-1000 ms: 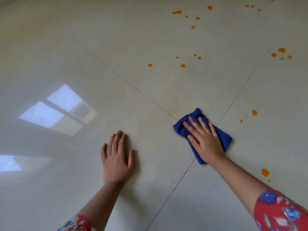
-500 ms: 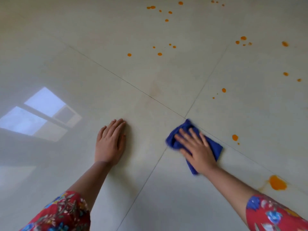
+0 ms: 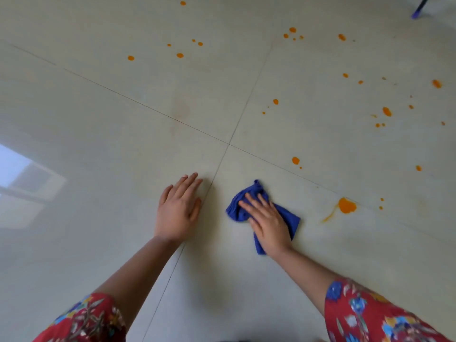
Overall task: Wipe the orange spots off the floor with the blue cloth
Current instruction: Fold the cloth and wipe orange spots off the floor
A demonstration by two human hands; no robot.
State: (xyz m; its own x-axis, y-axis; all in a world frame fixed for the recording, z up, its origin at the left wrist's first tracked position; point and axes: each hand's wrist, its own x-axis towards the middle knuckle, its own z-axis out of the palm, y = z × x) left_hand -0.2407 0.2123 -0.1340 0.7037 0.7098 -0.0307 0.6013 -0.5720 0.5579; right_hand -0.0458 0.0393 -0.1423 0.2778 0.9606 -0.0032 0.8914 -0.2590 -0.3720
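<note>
Blue cloth (image 3: 287,214) pressed flat under right hand (image 3: 267,222), fingers spread (soft, bunches easily). Left hand (image 3: 179,209) braced open on floor (image 3: 98,119). Orange spots (image 3: 346,205) unwiped.

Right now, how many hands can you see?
2: the bare left hand lies flat on the pale tiled floor, and the bare right hand presses the crumpled blue cloth beside it. None hidden.

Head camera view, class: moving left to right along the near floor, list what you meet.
Window reflection → left hand → tile joint → blue cloth under the right hand → large orange spot
</note>
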